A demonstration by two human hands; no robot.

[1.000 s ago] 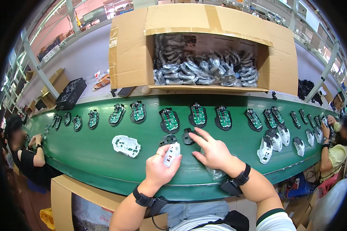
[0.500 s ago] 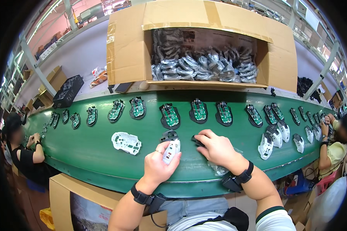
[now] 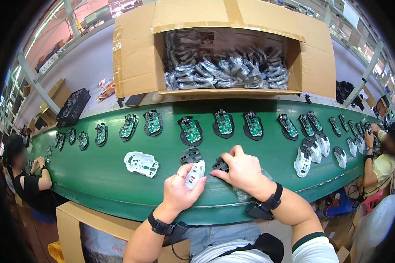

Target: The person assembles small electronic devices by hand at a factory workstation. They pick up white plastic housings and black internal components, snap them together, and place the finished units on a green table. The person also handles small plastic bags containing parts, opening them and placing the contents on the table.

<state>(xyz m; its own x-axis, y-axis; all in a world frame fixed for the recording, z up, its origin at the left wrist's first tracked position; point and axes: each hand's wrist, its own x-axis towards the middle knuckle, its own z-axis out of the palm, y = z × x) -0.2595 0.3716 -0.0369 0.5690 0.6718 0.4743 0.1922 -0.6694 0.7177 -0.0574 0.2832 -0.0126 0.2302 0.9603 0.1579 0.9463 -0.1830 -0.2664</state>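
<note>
My left hand (image 3: 180, 191) is closed around a white plastic mouse shell piece (image 3: 195, 174), narrow and held tilted above the green surface. Just beyond its far end is a dark grey plastic mouse part (image 3: 190, 154); whether the two touch I cannot tell. To the right, my right hand (image 3: 242, 170) pinches a small black plastic piece (image 3: 220, 165) between thumb and fingers, partly covered by them. A crumpled clear plastic bag (image 3: 243, 193) lies under my right wrist. Left of my hands a white mouse shell (image 3: 141, 164) rests on the surface.
Mouse bases with green circuit boards (image 3: 190, 131) line the far side of the green belt (image 3: 96, 168). White-and-grey mouse shells (image 3: 303, 162) stand at right. Behind, a cardboard box (image 3: 138, 57) holds bagged parts. A person (image 3: 28, 177) works at left, another (image 3: 379, 153) at right.
My right hand has shifted slightly left and turned, exposing more of the black piece toward my left hand. My left hand keeps its hold on the white piece.
</note>
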